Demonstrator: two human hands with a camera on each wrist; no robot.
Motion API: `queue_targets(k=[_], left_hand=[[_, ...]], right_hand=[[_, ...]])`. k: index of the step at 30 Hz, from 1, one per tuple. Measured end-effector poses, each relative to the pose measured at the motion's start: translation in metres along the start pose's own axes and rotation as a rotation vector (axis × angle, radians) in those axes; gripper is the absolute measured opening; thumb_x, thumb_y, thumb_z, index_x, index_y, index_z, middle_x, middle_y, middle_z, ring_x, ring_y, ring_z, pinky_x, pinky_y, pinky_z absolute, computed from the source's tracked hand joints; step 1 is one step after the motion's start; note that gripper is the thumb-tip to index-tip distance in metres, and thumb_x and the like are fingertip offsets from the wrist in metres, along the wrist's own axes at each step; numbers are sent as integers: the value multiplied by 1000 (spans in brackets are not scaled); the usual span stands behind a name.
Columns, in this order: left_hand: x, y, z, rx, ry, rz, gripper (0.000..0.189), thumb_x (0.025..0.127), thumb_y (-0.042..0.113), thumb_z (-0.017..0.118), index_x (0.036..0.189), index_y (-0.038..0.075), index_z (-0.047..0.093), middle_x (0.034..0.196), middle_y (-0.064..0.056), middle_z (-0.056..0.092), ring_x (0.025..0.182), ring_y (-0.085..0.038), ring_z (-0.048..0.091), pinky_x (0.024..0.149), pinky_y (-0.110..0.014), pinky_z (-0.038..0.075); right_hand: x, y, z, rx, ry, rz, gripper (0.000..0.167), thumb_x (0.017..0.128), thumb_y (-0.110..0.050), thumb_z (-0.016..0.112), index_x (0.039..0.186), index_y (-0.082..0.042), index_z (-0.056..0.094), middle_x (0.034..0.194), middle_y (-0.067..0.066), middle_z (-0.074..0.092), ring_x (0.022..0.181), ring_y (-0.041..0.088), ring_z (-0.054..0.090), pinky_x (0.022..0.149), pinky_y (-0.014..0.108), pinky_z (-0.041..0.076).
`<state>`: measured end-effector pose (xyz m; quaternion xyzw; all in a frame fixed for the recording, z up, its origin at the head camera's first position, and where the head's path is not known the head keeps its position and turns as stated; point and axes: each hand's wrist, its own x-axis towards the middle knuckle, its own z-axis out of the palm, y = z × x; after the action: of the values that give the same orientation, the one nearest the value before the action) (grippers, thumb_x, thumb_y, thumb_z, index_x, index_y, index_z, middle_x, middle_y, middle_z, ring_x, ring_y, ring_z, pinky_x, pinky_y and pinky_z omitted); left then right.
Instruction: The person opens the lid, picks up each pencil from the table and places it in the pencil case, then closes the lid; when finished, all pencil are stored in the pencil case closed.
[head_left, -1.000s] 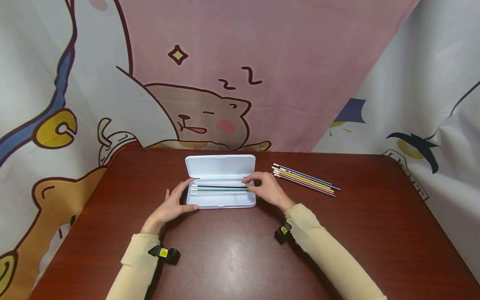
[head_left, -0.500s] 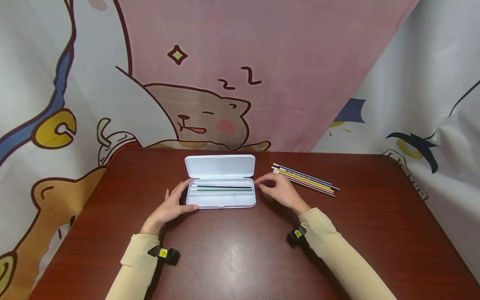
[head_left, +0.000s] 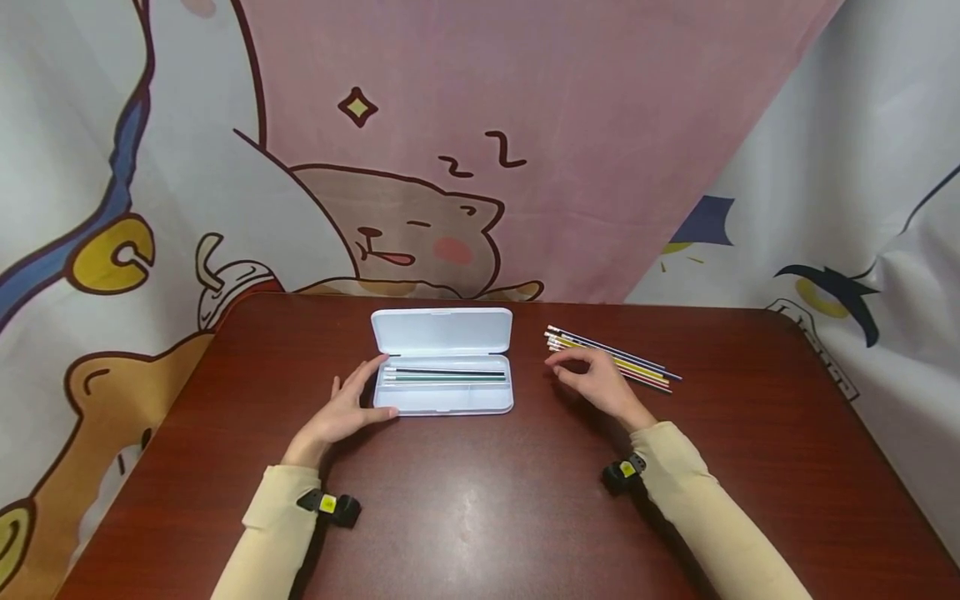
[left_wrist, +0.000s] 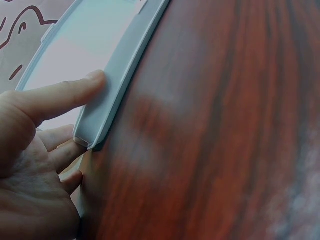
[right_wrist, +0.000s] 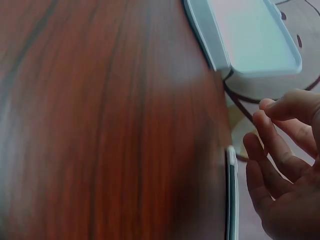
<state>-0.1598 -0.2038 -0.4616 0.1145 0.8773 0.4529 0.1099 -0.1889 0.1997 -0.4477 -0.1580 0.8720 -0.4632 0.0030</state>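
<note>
A white pencil case [head_left: 442, 402] lies with its lid up on the table, holding several pencils [head_left: 446, 374] in its long compartment. My left hand [head_left: 341, 418] holds the case at its left end, thumb at the front corner and index finger at the back corner. In the left wrist view the thumb [left_wrist: 65, 97] lies over the case's front wall. My right hand [head_left: 596, 385] hovers right of the case, beside a bundle of several coloured pencils [head_left: 637, 365], partly covering it. Its fingers are loosely bent, with nothing visible between thumb and fingertips [right_wrist: 260, 117].
The dark red-brown wooden table [head_left: 465, 500] extends around both hands. Behind its back edge hangs a cloth printed with cartoon animals [head_left: 420, 225]. A small black wrist camera [head_left: 345, 510] is strapped to the left sleeve, another [head_left: 621, 477] to the right.
My right hand has drawn away from the case's right end, moving right to the loose pencils. The left hand and the case have stayed put.
</note>
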Motion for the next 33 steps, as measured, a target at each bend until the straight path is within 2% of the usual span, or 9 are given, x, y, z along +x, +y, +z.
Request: queue_targets(k=[4,7,11,13,18,23,33], left_hand=[[1,1,0,-1,-1,-3,87,80,20,77,151,9,27,155,-23,21,143,-42,3,107,-59,-17],[2,1,0,-2,1,-3,87,80,20,77,150,9,27,154,-24,22,143,-42,3,107,-59,-17],[2,0,0,-1,9,7,87,80,20,77,150,8,28,153,-25,23,143,-43,5,107,-60,-16],[2,0,0,-2,13,14,87,80,20,77,150,7,28,153,-25,23,142,-44,5,106,-60,-16],[3,0,1,-8,10,10,87,79,19,77,150,7,28,153,-25,23,143,-44,5,106,-60,-16],[2,0,1,-1,3,-1,87,80,19,77,150,8,27,153,-24,23,143,-42,4,107,-59,-17],[0,1,0,11,0,-3,87,80,20,76,150,8,27,154,-25,22,143,-42,4,107,-59,-17]], right_hand=[[-4,8,-12,-3,19,14,17,88,-3,67,103,-3,74,100,8,69,61,16,50,57,27,42],[-7,15,-20,-2,29,15,17,89,-2,66,104,-2,73,102,10,69,71,13,55,62,24,43],[-12,22,-30,-16,51,36,17,89,-3,66,104,-2,73,103,11,69,84,18,56,66,24,44],[-14,24,-35,-35,64,53,17,89,-4,66,105,-2,72,102,12,70,86,20,56,66,24,43],[-22,29,-45,-39,85,96,21,89,-2,66,109,1,69,102,16,68,86,22,57,66,21,45],[-29,33,-51,-29,109,103,24,86,4,65,111,4,67,99,20,67,82,22,60,63,18,47],[-42,43,-63,-77,162,101,25,86,5,66,110,6,66,99,21,67,78,8,58,61,17,46]])
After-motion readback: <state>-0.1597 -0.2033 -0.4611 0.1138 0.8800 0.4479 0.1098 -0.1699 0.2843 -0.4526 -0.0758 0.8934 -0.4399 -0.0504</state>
